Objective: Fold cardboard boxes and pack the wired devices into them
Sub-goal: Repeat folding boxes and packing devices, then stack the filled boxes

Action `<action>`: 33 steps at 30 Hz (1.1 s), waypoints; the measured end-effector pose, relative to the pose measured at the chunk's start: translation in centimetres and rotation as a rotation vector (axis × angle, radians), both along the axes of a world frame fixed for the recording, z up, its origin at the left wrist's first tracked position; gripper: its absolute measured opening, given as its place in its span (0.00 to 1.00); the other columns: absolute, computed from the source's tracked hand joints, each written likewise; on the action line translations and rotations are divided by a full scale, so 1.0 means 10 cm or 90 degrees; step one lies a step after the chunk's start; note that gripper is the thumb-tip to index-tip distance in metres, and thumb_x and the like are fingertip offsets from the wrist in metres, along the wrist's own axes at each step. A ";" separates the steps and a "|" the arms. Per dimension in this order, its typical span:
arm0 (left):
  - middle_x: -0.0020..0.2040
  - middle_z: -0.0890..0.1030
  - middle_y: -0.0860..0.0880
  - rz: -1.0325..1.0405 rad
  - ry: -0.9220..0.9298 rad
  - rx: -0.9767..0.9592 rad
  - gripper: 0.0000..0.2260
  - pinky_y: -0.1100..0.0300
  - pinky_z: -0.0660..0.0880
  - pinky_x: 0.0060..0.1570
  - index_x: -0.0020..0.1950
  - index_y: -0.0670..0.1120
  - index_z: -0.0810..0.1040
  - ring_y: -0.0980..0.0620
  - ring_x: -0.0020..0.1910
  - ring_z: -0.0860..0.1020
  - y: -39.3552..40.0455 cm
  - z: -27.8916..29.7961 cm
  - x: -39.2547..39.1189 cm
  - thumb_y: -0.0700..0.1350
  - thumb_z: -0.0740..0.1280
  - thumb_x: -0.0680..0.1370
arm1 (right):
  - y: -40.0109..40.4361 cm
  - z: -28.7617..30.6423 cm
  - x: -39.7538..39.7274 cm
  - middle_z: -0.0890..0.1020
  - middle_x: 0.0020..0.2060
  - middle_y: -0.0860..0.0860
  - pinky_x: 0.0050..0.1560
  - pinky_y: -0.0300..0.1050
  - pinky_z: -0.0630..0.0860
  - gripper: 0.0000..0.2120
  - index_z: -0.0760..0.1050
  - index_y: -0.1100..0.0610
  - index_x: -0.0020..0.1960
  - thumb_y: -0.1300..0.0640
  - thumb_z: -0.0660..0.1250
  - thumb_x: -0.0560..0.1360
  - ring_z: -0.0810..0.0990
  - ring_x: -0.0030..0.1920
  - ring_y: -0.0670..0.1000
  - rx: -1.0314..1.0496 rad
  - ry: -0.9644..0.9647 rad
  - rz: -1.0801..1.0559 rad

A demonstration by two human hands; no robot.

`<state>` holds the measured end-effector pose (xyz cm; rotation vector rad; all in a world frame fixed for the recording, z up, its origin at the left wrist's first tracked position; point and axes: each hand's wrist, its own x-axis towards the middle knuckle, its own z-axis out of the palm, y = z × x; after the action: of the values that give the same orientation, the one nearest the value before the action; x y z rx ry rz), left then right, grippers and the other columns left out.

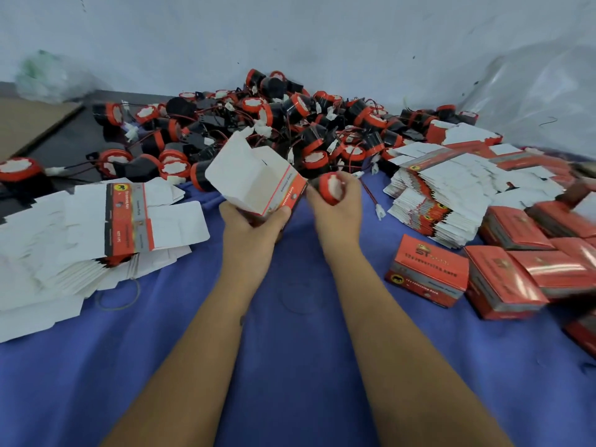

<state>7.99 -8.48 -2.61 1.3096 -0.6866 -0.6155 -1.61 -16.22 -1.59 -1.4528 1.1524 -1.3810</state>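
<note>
An open red-and-white box [258, 185], flaps raised, is gripped from below by the left hand [254, 227] at centre. A red-rimmed wired device [332, 188] is clasped in the right hand [335, 211] just at its 3 o'clock. A blue cloth [290, 317] covers the surface; a pale wall [290, 33] stands at 12 o'clock.
</note>
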 end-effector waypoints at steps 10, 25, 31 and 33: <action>0.55 0.81 0.59 -0.126 -0.217 0.073 0.24 0.67 0.75 0.52 0.61 0.53 0.73 0.64 0.55 0.78 0.13 -0.02 0.07 0.40 0.78 0.70 | 0.57 0.07 -0.28 0.65 0.63 0.59 0.61 0.28 0.66 0.28 0.70 0.60 0.67 0.63 0.71 0.68 0.66 0.63 0.41 -0.404 0.122 -0.068; 0.55 0.80 0.62 -0.177 -0.274 0.085 0.32 0.61 0.79 0.52 0.63 0.62 0.69 0.63 0.52 0.79 0.18 0.00 0.10 0.33 0.74 0.70 | 0.56 0.05 -0.20 0.81 0.50 0.57 0.48 0.52 0.74 0.25 0.79 0.58 0.61 0.46 0.74 0.70 0.79 0.46 0.59 -0.473 0.562 -0.126; 0.54 0.79 0.63 -0.168 -0.263 0.075 0.29 0.74 0.73 0.47 0.64 0.60 0.68 0.68 0.51 0.78 0.16 0.00 0.08 0.35 0.72 0.73 | 0.59 0.05 -0.18 0.82 0.35 0.50 0.46 0.48 0.65 0.12 0.82 0.55 0.48 0.47 0.66 0.76 0.76 0.36 0.53 -0.420 0.552 -0.084; 0.55 0.78 0.63 -0.172 -0.248 0.046 0.25 0.76 0.72 0.46 0.63 0.62 0.68 0.71 0.51 0.77 0.14 0.03 0.06 0.36 0.70 0.76 | 0.61 0.05 -0.18 0.82 0.33 0.49 0.45 0.47 0.63 0.14 0.83 0.54 0.47 0.48 0.62 0.78 0.73 0.36 0.51 -0.381 0.529 -0.044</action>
<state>8.57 -7.05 -2.33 1.4316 -1.1842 -0.6101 -3.38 -10.17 -1.07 -2.5926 1.3303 -1.2396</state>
